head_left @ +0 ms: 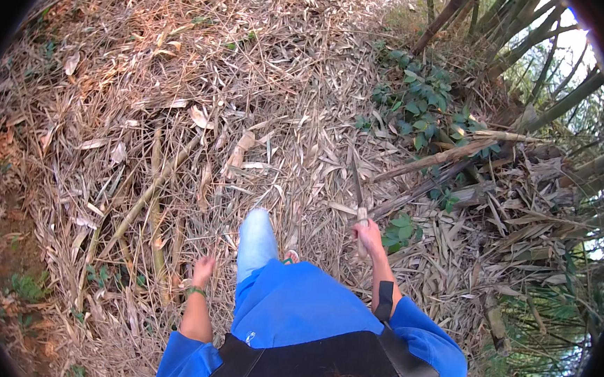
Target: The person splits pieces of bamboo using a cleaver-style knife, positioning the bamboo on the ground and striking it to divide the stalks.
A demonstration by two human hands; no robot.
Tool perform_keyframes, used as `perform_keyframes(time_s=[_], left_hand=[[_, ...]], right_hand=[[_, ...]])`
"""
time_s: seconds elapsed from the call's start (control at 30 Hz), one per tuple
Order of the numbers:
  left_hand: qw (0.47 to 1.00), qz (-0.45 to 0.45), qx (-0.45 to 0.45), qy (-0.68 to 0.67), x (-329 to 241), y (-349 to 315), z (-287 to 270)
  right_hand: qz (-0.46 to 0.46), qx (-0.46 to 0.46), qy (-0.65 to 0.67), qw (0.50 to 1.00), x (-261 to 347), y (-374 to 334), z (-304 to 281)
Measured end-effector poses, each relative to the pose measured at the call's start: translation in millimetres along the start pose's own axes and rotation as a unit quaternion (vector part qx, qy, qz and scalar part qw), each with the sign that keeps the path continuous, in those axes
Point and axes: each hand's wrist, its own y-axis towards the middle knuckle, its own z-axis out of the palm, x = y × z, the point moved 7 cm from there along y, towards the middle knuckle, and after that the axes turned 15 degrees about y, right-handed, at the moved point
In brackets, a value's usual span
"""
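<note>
My right hand [366, 235] is closed round the pale wooden handle of a machete [357, 176]. Its narrow dark blade points forward, away from me, above the dry leaves. Out to my left side hangs my left hand [203, 271], with a green band on the wrist. It holds nothing that I can see, and its fingers look loosely apart. One leg in light blue trousers [256, 238] is stretched forward between the hands. Part of the other foot, in a sandal [291, 257], shows below my blue shirt [308, 301].
Dry bamboo leaves [308, 105] cover the ground. Fallen bamboo stems [149, 195] lie at the left. On the right are cut stalks [444, 156], a leafy green plant [420, 102] and a clump of standing bamboo [515, 42]. A short pale chunk [240, 153] lies ahead.
</note>
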Motion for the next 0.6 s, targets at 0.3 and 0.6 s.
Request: perform_keyframes(time_s=[0.3,0.6], left_hand=[[0.888,-0.081,0.254,0.376,39,-5,89],[0.943,0.165,-0.128,0.257,-288,478,-29]], right_hand=[[0.104,-0.028,0.082,0.991,37,155,52],[0.061,-0.081,0.033,0.994,168,409,106]])
